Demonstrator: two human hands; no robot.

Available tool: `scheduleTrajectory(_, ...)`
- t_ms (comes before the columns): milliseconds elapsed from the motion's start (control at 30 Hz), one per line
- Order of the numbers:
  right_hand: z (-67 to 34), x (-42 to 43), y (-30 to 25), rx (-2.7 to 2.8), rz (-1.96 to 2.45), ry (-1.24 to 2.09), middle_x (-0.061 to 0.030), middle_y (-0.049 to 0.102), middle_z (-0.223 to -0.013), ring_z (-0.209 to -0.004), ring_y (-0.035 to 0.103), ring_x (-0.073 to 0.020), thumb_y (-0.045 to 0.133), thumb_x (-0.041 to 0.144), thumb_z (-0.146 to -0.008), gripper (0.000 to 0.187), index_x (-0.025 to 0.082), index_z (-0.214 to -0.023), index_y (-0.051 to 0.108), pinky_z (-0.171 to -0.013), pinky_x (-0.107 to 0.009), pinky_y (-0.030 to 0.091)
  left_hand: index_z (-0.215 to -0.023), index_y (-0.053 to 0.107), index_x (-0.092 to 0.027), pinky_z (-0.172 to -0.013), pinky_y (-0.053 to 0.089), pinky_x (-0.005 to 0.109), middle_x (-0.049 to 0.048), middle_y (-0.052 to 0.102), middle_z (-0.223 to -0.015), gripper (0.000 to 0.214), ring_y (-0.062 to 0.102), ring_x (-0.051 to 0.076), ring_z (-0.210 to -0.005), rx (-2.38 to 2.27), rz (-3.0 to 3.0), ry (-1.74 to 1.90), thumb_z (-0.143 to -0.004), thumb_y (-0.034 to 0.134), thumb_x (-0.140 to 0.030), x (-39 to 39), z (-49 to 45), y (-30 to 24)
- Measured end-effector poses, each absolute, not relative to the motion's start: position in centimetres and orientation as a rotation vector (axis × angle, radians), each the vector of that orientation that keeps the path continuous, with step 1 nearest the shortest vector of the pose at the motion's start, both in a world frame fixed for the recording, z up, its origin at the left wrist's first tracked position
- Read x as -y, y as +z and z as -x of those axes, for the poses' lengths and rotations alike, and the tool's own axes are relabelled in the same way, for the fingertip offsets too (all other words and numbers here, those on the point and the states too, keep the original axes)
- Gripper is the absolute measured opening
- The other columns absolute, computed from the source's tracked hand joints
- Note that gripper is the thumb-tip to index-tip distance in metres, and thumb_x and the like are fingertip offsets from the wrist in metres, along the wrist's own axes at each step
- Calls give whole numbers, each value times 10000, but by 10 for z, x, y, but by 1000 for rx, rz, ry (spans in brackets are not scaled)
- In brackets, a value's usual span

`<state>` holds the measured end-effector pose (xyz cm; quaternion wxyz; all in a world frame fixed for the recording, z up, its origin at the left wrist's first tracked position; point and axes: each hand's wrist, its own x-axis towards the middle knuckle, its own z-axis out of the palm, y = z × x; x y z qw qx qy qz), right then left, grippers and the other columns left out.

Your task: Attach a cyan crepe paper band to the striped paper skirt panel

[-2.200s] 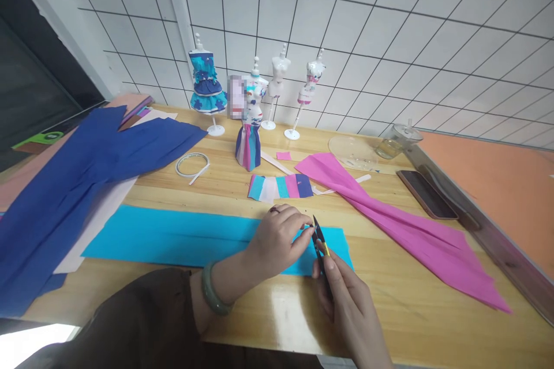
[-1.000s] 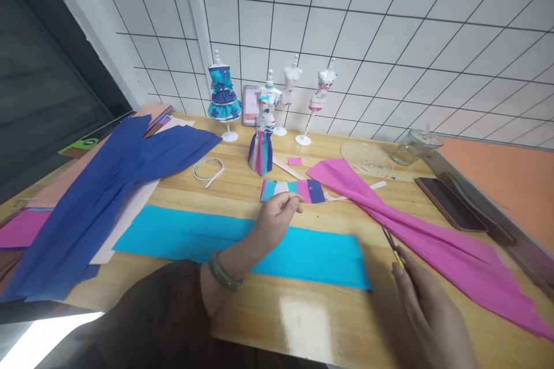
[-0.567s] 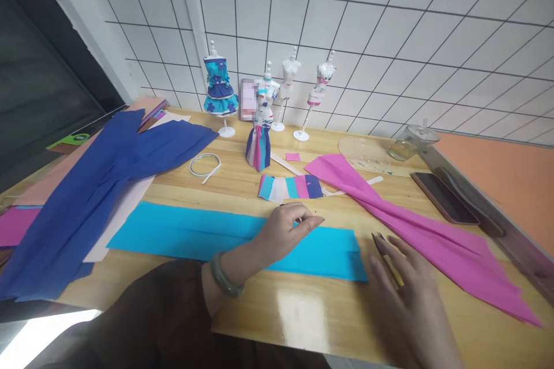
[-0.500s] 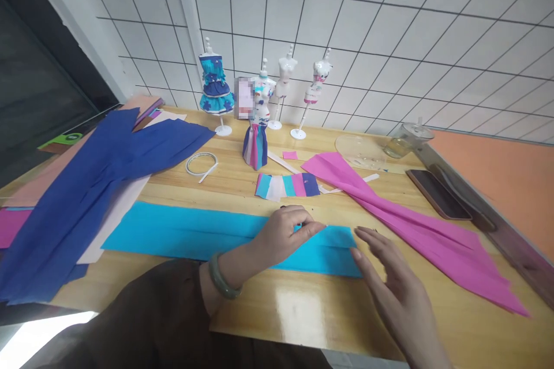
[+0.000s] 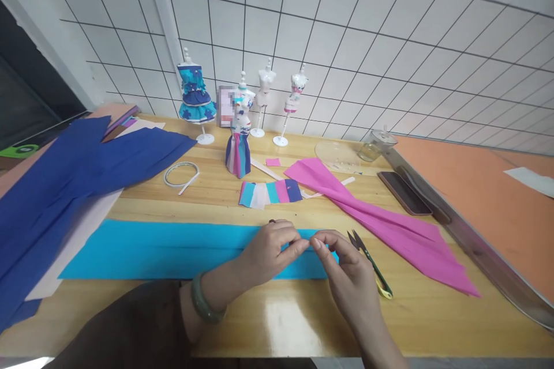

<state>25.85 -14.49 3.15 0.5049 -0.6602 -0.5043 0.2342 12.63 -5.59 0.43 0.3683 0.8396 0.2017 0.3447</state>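
Observation:
Over the right part of a long turquoise crepe paper strip (image 5: 168, 249), my two hands meet fingertip to fingertip. My left hand (image 5: 273, 251), with a green bangle at its wrist, is closed in a pinch. My right hand (image 5: 350, 271) also pinches, its thumb and forefinger touching the left fingertips. Whatever lies between them is too small to make out. Just right of my right hand lie thread snips (image 5: 369, 259) with dark blades and a yellow part. Beyond my hands is a short multicoloured paper band (image 5: 271, 194), striped turquoise, pale pink, pink and dark blue.
Pink crepe paper (image 5: 385, 220) stretches to the right, beside a phone (image 5: 404, 192). Dark blue crepe paper (image 5: 86, 170) covers the left side. A tape roll (image 5: 166, 176) lies between. Several small mannequins (image 5: 239, 153) stand along the tiled wall, with a glass jar (image 5: 375, 147) farther right.
My right hand has moved in to the left and closed to a pinch against my left fingertips. The snips have come into view. The camera has turned slightly right.

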Motion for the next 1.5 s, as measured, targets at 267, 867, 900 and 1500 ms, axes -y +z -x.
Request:
scheduleTrajectory(267,-283,141,28,879,1477,980,-11,563,-688,-675,490,-130,644,451,-752,277,184,-686,611,-636,-242,411,-653,570,-153,-667,409,226,10,577,-643,339,538,105,-666,-600,-2018,837,-913,408,-300,55,-125,12)
scheduleTrajectory(867,-494,52,8,1257,2149,302,-175,669,-1024,-940,605,-298,606,310,-725,311,125,-956,701,-807,-397,456,-876,630,-149,-701,440,288,63,654,-820,235,574,158,-785,-478,-2231,912,-790,430,-58,56,-127,0)
scheduleTrajectory(900,-499,48,5,1307,2179,278,-162,670,-1022,-950,604,-280,603,330,-753,305,131,-965,694,-818,-392,458,-883,627,-148,-706,440,290,66,657,-827,226,575,159,-788,-479,-2239,914,-799,434,-69,56,-127,1)
scheduleTrajectory(1500,-509,72,10,1636,2450,60,-133,666,-1020,-966,605,-254,522,298,-855,229,143,-921,676,-842,-372,460,-990,599,-160,-737,428,311,46,660,-867,237,566,165,-820,-412,-2595,767,-924,385,-237,54,-127,-10)
